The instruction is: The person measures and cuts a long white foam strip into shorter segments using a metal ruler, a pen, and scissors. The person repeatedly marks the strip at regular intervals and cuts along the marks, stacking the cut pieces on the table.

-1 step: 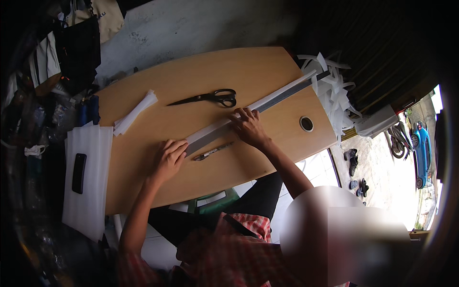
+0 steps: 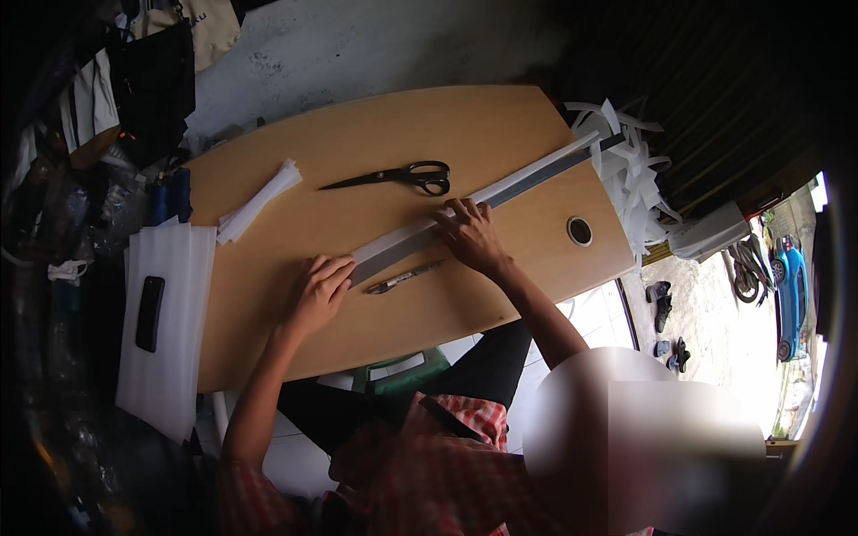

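A long grey metal ruler (image 2: 545,179) lies slantwise across the table, with a white strip (image 2: 534,170) along its far side. At the near-left end of the pair, my left hand (image 2: 320,290) is closed over them, fingers close together. My right hand (image 2: 474,239) presses on them near the middle, its bent fingertips at the strip's far edge. The far end of the ruler juts past the table's right edge. A slim pen-like cutter or pen (image 2: 404,278) lies just in front of the ruler. Beyond it rest black-handled scissors (image 2: 393,177), blades pointing left.
The wooden table (image 2: 268,330) has a round ringed hole (image 2: 579,231) at right. White sheets (image 2: 183,313) bearing a black phone (image 2: 149,313) overhang its left edge. A small stack of white strips (image 2: 259,202) lies nearby. Loose white offcuts (image 2: 630,179) heap beyond the right edge.
The whole view has shifted slightly. Both hands keep their places on the strip and ruler.
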The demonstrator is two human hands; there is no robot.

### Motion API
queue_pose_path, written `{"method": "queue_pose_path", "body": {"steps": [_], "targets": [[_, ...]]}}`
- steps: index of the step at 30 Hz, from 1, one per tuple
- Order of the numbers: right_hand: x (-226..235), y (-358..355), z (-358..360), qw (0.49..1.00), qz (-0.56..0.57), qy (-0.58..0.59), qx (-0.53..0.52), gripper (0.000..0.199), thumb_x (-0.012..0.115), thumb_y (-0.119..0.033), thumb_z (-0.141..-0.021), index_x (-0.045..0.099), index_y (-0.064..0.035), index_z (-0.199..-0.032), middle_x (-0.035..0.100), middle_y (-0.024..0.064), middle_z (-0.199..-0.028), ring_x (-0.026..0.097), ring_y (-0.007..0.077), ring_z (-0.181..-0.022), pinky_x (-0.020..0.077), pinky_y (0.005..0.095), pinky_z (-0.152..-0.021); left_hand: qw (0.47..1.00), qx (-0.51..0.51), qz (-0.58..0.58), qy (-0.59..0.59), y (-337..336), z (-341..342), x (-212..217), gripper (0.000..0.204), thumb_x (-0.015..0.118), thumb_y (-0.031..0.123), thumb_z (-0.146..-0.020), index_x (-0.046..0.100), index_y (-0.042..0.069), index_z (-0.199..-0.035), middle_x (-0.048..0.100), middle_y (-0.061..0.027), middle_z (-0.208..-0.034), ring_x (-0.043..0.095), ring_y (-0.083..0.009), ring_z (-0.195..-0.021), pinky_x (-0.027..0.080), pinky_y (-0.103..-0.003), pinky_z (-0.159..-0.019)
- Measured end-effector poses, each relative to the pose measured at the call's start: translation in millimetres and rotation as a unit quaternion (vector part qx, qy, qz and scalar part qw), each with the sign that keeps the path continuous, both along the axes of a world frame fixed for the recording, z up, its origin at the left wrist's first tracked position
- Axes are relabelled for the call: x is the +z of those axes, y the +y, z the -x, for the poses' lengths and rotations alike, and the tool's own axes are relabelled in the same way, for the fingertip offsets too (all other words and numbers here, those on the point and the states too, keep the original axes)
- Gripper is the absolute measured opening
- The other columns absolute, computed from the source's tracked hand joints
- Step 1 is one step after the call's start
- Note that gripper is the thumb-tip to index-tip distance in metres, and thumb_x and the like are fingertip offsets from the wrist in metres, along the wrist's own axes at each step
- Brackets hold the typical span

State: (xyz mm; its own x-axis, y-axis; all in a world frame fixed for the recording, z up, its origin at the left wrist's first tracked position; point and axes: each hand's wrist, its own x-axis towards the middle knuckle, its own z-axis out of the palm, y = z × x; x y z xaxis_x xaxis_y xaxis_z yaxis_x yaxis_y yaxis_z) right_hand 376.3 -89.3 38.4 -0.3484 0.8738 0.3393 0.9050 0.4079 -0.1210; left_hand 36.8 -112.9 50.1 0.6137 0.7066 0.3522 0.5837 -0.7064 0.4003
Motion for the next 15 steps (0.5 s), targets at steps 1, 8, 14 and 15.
{"method": "queue_pose_path", "body": {"steps": [1,8,14,15], "targets": [[-0.2,-1.3,1.9,1.000,0.000,0.001,0.009,0.034,0.070,-0.024,-0.092,0.068,-0.0154,-0.125,0.058,0.0089,-0.126,0.052,0.0287,-0.121,0.0384,0.0476,-0.097,1.000,0.006,0.015,-0.012,-3.3,5.0,-0.6,0.028,0.067,0.001,-0.088,0.071,-0.004,-0.116,0.069,-0.0095,-0.123,0.062,-0.0291,-0.109,0.048,-0.042,-0.097],[-11.2,1.8,17.4,0.998,-0.014,-0.003,0.067,0.035,0.069,-0.026,-0.093,0.066,-0.0181,-0.127,0.057,0.0068,-0.129,0.051,0.0293,-0.124,0.0374,0.0559,-0.099,0.999,0.033,0.040,0.014,-10.4,40.0,6.0,0.035,0.059,-0.011,-0.085,0.070,-0.005,-0.118,0.067,-0.0110,-0.126,0.060,-0.0317,-0.115,0.049,-0.040,-0.101],[-2.3,-5.9,39.2,0.995,0.019,-0.038,0.088,0.043,0.069,-0.023,-0.091,0.064,-0.0179,-0.133,0.054,0.0120,-0.133,0.049,0.0328,-0.128,0.0358,0.0583,-0.104,0.997,0.060,0.049,0.004,-23.8,66.7,6.3,0.040,0.059,-0.013,-0.083,0.069,-0.001,-0.120,0.066,-0.0100,-0.125,0.059,-0.0322,-0.114,0.048,-0.041,-0.101],[1.0,-6.4,41.7,0.994,0.024,-0.034,0.096,0.044,0.069,-0.022,-0.091,0.064,-0.0180,-0.134,0.053,0.0127,-0.134,0.048,0.0336,-0.128,0.0359,0.0592,-0.104,0.997,0.068,0.046,-0.003,-25.9,69.1,4.2,0.040,0.060,-0.012,-0.083,0.070,0.000,-0.120,0.066,-0.0094,-0.125,0.059,-0.0320,-0.113,0.048,-0.042,-0.101]]}}
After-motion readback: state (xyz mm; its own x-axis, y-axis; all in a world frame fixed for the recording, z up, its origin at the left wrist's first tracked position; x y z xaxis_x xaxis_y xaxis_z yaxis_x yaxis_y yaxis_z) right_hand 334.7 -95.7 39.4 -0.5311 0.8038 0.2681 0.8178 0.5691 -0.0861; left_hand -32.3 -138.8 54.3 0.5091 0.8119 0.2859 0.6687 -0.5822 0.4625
